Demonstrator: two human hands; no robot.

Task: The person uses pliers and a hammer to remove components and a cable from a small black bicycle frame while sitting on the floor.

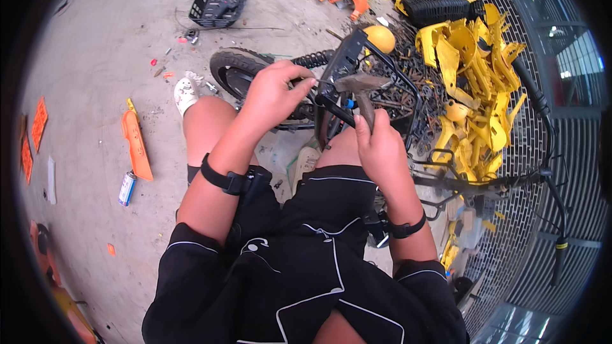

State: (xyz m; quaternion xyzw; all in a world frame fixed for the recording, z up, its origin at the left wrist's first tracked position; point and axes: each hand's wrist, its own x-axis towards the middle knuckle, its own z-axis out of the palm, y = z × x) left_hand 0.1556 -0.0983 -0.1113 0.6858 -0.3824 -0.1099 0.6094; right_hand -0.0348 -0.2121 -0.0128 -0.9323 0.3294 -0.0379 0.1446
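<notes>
Right hand (381,143) wrapped round the hammer (363,83), its head by the black frame (341,113); left hand (274,92) pinching a thin rod (324,81) there; a glancing blow could catch those fingertips. Tight quarters!

**Pinch at left, wrapped grip at right**

The bare left hand (274,94) reaches forward, thumb and index fingertips pinched close together. The bare right hand (384,146) sits nearer the body, fingers curled into a firm grip, thumb extended forward. The bare left forearm (233,145) and bare right forearm (405,207) slant inward.
</notes>
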